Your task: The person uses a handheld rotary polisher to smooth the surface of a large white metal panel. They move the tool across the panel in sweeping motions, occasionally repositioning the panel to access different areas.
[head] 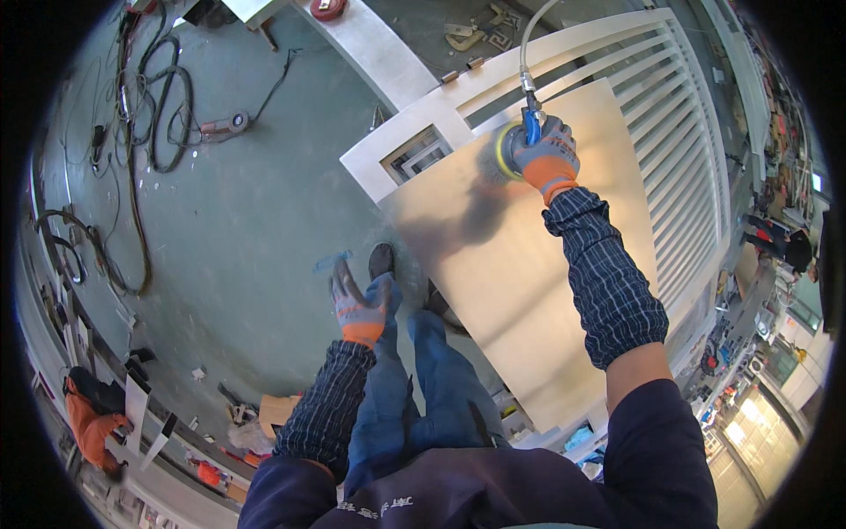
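In an orange and grey work glove, my right hand [550, 156] grips a blue-bodied pneumatic sander [531, 125]. The sander's round pad with a yellow rim [507, 151] is tilted on edge at the far side of a smooth, pale metal panel [548, 278]; whether it touches the surface I cannot tell. A clear air hose [527, 46] runs from the tool's metal fitting to the top of the view. My left hand [357, 304], gloved alike, hangs over the floor with fingers apart, holding nothing. The panel lies against a white slatted frame [687, 132].
A corded angle grinder [225, 125] and tangled cables [165, 99] lie on the green floor [225, 218]. A clear plastic bottle [332, 260] is beyond my left hand. Clamps [472, 33] lie beyond the frame. A person in orange [96, 423] bends at lower left; another person [786, 244] stands far right.
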{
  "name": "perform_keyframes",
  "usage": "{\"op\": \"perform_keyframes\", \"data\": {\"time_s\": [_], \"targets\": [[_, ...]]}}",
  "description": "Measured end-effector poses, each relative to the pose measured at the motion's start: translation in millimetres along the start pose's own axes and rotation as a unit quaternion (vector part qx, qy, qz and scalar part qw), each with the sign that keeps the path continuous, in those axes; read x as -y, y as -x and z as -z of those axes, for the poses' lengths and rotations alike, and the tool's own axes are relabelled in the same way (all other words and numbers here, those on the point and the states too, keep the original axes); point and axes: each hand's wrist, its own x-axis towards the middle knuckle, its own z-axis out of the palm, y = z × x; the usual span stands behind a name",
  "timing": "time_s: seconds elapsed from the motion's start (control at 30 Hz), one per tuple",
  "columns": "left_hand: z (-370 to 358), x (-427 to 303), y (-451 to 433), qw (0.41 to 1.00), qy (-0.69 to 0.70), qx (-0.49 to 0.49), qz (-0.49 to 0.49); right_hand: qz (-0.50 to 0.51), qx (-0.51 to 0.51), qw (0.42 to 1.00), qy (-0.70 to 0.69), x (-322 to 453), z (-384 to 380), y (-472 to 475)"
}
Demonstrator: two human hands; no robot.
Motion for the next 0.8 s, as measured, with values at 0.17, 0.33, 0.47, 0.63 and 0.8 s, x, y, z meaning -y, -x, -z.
{"op": "perform_keyframes", "data": {"time_s": [0.17, 0.33, 0.47, 0.63, 0.8], "targets": [[-9, 51, 89, 0.963, 0.025, 0.158, 0.215, 0.126, -0.05, 0.988, 0.07, 66, -21, 55], [-23, 113, 149, 0.869, 0.28, 0.169, 0.371, 0.211, -0.008, 0.976, 0.045, 66, -20, 71], [14, 96, 130, 0.827, 0.326, 0.184, 0.419, 0.065, -0.021, 0.997, 0.028, 17, -18, 35], [2, 155, 176, 0.874, 0.194, 0.164, 0.414, 0.073, -0.007, 0.996, 0.042, 91, -15, 83], [20, 151, 182, 0.845, 0.207, 0.197, 0.452, 0.233, 0.114, 0.963, 0.077, 162, -31, 155]]}}
